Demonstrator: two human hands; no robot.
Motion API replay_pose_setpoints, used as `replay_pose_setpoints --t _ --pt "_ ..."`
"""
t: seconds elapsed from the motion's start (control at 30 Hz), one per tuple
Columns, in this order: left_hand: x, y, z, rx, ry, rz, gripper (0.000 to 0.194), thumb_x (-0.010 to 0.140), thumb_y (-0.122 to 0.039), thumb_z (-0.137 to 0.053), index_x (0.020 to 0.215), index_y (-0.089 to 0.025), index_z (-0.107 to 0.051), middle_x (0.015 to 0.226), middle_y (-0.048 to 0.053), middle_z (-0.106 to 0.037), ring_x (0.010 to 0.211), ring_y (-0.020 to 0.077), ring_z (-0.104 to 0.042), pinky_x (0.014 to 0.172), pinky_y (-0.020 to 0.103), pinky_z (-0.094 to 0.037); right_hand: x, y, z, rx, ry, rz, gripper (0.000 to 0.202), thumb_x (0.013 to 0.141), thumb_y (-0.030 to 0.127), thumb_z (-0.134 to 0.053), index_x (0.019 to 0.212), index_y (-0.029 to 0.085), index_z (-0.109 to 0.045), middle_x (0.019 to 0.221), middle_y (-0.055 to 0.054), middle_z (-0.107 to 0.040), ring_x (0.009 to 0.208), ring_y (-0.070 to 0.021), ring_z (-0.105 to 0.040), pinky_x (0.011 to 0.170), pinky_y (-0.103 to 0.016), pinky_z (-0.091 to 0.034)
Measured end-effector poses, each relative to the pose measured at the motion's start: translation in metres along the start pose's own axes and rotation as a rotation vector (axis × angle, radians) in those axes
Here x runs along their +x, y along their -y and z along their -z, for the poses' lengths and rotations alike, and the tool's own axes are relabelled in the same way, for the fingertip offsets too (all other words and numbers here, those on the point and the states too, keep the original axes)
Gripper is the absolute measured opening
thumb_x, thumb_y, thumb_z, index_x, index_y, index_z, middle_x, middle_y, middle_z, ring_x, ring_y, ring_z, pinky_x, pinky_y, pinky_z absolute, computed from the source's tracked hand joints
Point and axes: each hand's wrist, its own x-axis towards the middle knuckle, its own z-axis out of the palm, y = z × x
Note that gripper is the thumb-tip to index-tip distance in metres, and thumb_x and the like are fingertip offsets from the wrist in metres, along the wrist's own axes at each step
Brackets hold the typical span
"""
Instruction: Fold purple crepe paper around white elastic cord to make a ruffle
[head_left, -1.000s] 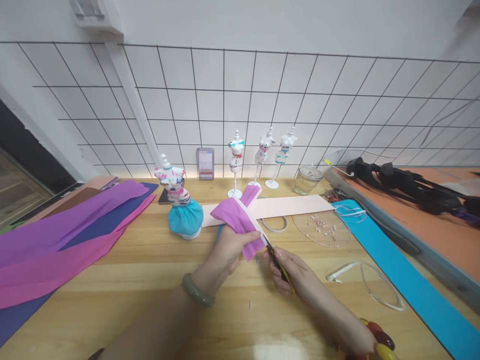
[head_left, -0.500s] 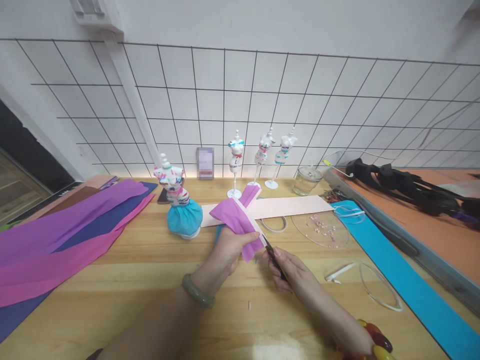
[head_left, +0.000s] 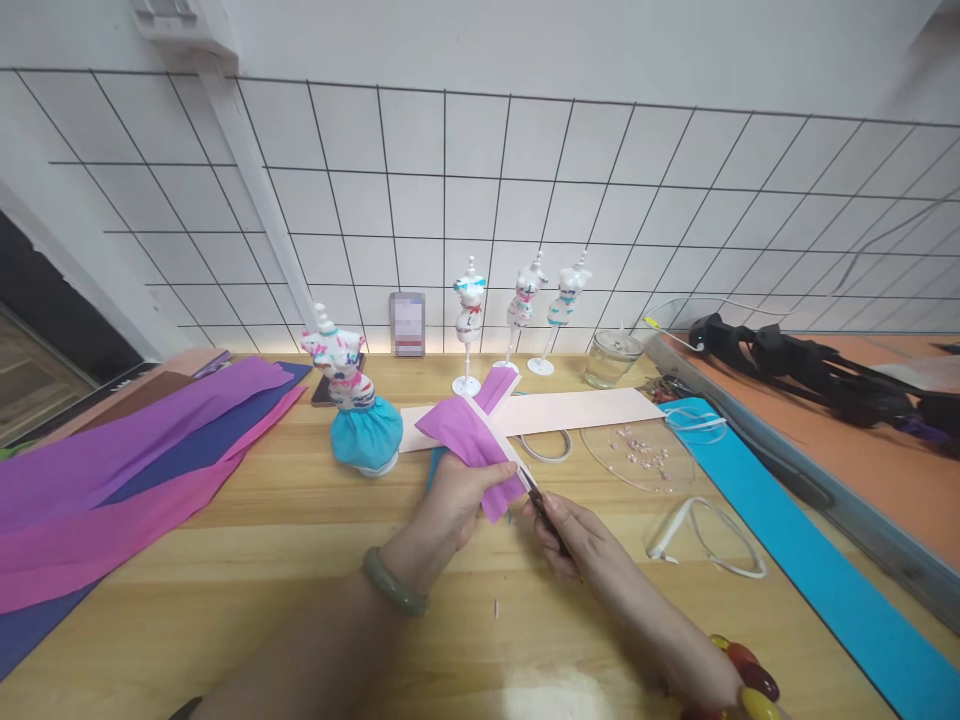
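My left hand pinches a folded purple strip, which looks like crepe paper or thin cloth. A white band runs along its edge. In my right hand is a pair of dark scissors, its blades meeting the band's lower end beside my left thumb. Whether the blades are fully closed is too small to tell. Left of my hands stands a small dress form with a gathered turquoise skirt. A pale pink strip lies flat behind the purple one.
Several white mini dress forms stand near the wall, with a glass jar to their right. Purple, navy and pink sheets cover the left side. Beads, white cord and a long blue strip lie on the right.
The scissors' tips sit slightly closer to my left thumb, against the white band. The white cord loop at the right has shifted left and up. Both hands keep their holds.
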Motion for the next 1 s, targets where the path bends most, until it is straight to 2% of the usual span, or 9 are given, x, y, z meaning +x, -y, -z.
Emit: replay_pose_setpoints --t 0.43,1.0 --pt "0.0024 0.0021 0.0022 -0.015 -0.003 0.041 0.034 0.051 -0.016 -0.080 0.079 -0.013 -0.061 0.074 0.003 -0.065 0.068 0.0162 -0.060 0.063 0.030 -0.047 -0.0003 0.0005 0.0010 -0.022 -0.004 -0.009 0.048 0.077 0.064 -0.047 0.082 0.017 -0.052 0.056 0.008 -0.033 0.038 -0.0045 -0.027 0.037 -0.022 -0.015" --pt "0.0018 0.0007 0.0002 -0.015 0.007 0.003 0.033 0.051 -0.015 -0.080 0.079 -0.013 -0.062 0.073 0.003 -0.066 0.067 0.0163 -0.061 0.063 0.029 -0.047 -0.0004 -0.0001 0.0022 -0.034 0.007 0.005 0.046 0.080 0.063 -0.045 0.082 0.017 -0.052 0.057 0.007 -0.034 0.038 -0.0046 -0.027 0.037 -0.022 -0.016"
